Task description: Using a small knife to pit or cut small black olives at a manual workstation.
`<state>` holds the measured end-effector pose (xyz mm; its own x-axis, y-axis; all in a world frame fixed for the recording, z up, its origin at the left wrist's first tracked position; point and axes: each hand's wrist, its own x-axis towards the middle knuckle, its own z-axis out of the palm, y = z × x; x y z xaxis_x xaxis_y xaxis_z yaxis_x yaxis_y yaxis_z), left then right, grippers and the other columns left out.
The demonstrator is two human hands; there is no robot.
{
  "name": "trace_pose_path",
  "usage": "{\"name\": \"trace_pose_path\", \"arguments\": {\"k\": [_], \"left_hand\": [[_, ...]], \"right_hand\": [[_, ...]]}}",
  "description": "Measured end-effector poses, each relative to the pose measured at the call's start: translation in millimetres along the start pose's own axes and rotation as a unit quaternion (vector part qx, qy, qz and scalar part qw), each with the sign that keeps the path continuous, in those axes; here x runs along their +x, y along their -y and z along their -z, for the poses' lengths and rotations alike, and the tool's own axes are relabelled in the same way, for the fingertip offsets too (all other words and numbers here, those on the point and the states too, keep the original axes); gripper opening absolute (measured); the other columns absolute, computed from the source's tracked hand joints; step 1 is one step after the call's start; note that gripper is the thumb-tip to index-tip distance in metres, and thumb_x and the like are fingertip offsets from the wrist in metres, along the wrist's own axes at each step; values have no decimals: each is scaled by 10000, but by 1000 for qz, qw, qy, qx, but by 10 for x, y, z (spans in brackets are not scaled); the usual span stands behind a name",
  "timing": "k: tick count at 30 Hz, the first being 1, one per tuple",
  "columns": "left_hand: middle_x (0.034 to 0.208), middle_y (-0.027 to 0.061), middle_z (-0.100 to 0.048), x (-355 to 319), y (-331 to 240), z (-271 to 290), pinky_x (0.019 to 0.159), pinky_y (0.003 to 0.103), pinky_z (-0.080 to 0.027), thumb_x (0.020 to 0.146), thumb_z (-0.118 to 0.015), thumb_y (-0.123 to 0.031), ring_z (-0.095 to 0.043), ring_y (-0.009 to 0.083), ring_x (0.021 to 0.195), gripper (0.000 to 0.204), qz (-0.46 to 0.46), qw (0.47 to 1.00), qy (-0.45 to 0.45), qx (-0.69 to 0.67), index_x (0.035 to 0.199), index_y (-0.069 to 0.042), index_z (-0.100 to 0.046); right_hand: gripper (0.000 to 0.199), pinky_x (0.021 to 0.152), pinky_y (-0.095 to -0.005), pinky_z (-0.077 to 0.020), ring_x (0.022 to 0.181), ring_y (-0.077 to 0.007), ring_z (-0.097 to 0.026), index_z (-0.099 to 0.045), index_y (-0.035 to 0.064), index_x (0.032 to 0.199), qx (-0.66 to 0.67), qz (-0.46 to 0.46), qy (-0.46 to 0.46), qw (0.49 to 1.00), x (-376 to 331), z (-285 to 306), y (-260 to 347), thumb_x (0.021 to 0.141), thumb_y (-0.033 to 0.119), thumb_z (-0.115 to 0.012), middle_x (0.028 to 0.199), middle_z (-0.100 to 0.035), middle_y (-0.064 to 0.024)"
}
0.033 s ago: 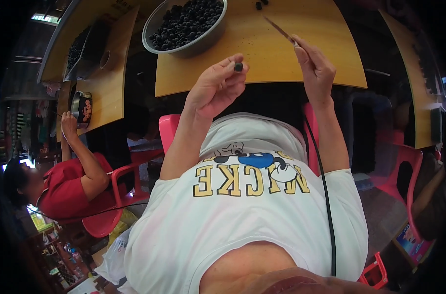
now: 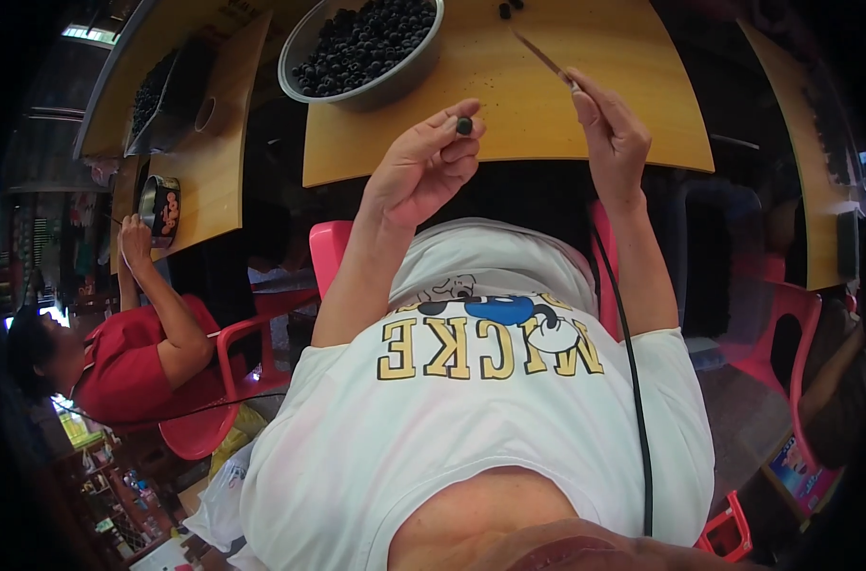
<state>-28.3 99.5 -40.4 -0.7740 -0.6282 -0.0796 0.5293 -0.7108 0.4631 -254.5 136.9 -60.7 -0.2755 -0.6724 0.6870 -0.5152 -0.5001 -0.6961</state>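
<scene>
Over the near edge of a wooden table (image 2: 547,105), my left hand (image 2: 425,164) pinches a small dark, rounded piece (image 2: 464,126) between thumb and fingertips. Off to its right, my right hand (image 2: 616,133) is closed round a slim, knife-like tool (image 2: 541,55). The tool's thin tip points up and left, away from me, and stands apart from the piece. Beyond my left hand is a grey bowl (image 2: 290,81) heaped with small dark round pieces (image 2: 366,48), many showing a pale ring or hole.
Two dark pieces (image 2: 505,10) lie at the table's far side, with crumbs scattered nearer. At left, a person in red (image 2: 152,357) works at another table (image 2: 225,181) holding a dark tin (image 2: 159,211) and a black crate (image 2: 173,95). A black cable (image 2: 633,381) runs down my front.
The fingers of my left hand have shifted slightly around the dark piece, and the index finger is a little straighter. My right hand and its tool have barely moved.
</scene>
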Motion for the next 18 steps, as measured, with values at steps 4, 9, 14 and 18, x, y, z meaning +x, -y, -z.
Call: {"name": "trace_pose_path", "arguments": {"k": [4, 9, 14, 18], "left_hand": [[978, 83, -490, -48, -9, -39, 569, 178, -359, 948, -514, -115, -387, 56, 670, 243, 25, 999, -38, 28, 1145, 23, -484], [981, 84, -470, -173, -141, 119, 559, 176, -364, 966, -486, -126, -397, 57, 672, 216, 20, 997, 69, -31, 1131, 13, -494], [930, 92, -568, -232, -668, 207, 510, 164, -383, 959, -489, -107, -425, 51, 619, 171, -65, 998, -14, 8, 1077, 8, -533], [731, -15, -490, -192, -1207, 252, 444, 148, -281, 955, -504, -113, -354, 25, 521, 153, -130, 945, -132, 270, 1051, -14, -569]], "right_hand": [[223, 571, -197, -380, 660, -51, -481, -668, 16, 1094, -27, -57, 47, 997, -132, -59, -66, 922, 141, -599, 797, -622, -28], [251, 574, -202, -380, 644, -57, -468, -663, 19, 1115, -37, -76, 30, 996, -145, -41, -62, 919, 165, -607, 760, -596, -7], [254, 575, -194, -366, 645, -54, -451, -663, 25, 1123, -15, -92, 35, 995, -170, -67, -95, 928, 174, -598, 734, -561, 9], [252, 575, -194, -365, 645, -54, -451, -662, 23, 1124, -31, -77, 48, 995, -191, -89, -85, 929, 169, -597, 728, -560, 8]]}}
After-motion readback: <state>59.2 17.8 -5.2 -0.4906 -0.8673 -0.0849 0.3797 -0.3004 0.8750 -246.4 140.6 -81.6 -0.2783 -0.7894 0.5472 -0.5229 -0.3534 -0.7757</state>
